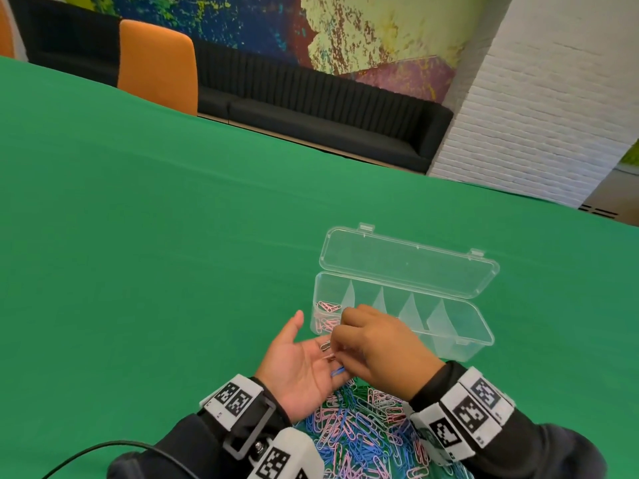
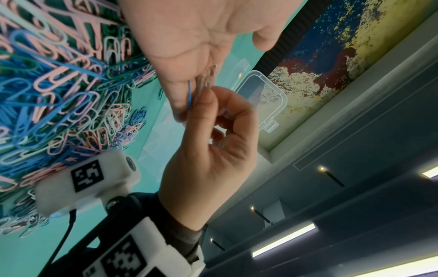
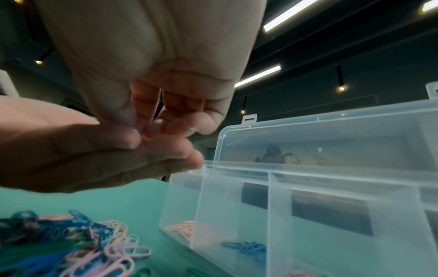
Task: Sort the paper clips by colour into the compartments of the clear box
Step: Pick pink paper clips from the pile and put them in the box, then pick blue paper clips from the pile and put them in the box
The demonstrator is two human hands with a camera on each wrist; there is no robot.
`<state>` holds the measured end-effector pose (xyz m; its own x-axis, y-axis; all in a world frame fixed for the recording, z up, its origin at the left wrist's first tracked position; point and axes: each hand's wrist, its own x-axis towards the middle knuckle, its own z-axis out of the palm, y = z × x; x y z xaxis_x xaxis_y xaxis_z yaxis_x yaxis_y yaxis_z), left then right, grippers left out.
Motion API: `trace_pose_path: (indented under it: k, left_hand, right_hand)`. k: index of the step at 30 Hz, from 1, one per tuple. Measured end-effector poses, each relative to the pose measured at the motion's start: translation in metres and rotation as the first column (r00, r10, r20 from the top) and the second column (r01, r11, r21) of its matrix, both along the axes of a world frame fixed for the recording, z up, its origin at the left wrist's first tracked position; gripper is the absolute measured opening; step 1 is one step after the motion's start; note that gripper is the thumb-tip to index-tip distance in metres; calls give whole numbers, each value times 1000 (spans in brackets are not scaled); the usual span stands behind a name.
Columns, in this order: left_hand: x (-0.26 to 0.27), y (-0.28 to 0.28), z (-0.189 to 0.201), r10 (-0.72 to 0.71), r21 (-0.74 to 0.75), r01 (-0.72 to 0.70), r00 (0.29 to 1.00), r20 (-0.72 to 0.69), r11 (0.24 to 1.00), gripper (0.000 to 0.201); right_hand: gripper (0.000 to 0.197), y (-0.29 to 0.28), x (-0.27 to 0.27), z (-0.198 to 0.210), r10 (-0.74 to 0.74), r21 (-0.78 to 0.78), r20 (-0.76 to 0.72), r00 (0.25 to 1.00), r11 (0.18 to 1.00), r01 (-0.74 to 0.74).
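both hands meet beside the clear box (image 1: pixel 460 344): left hand (image 1: pixel 304 369) flat, cupping a few paper clips (image 1: pixel 330 357); right hand (image 1: pixel 377 347) pinching one. i'm mid-sort; next i match its colour to a compartment.

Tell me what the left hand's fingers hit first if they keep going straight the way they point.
Probably the clear box: the left hand lies palm up, fingers aimed at the end compartment with the pink clips. Depth is uncertain.

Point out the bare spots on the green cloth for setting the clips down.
Bare green cloth lies left of the clear box and beyond its lid. It is crowded near you: the clip pile fills the space between the wrists, with the left hand and right hand above it.
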<state>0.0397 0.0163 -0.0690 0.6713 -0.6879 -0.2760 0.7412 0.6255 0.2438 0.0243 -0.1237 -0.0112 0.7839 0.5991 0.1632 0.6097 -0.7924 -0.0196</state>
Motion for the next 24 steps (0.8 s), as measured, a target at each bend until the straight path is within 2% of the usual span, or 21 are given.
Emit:
trace_pose_path:
  k: [2, 5, 7, 12, 18, 24]
  left_hand:
    - [1, -1, -1, 15, 22, -15, 1000, -16, 1000, 66]
    - [2, -1, -4, 25, 62, -23, 999, -31, 998, 65]
    - [3, -1, -3, 14, 77, -11, 999, -32, 997, 69]
    - [3, 1, -1, 15, 60, -14, 1000, -20, 998, 69]
    - [0, -2, -2, -27, 90, 28, 1000, -11, 996, 68]
    - [2, 0, -1, -15, 67, 15, 1000, -3, 998, 64]
  right_hand:
    - [18, 1, 4, 0, -44, 97, -57, 997, 994, 49]
    - [22, 2, 19, 5, -186, 288, -83, 979, 936, 202]
    - [11, 2, 31, 9, -258, 364, -56, 964, 894, 261]
    - [7, 2, 43, 6, -285, 385, -224, 932, 852, 354]
    - [13, -9, 40, 3, -324, 527, -270, 907, 738, 421]
    - [25, -22, 12, 6, -290, 553, -288, 913, 728, 406]
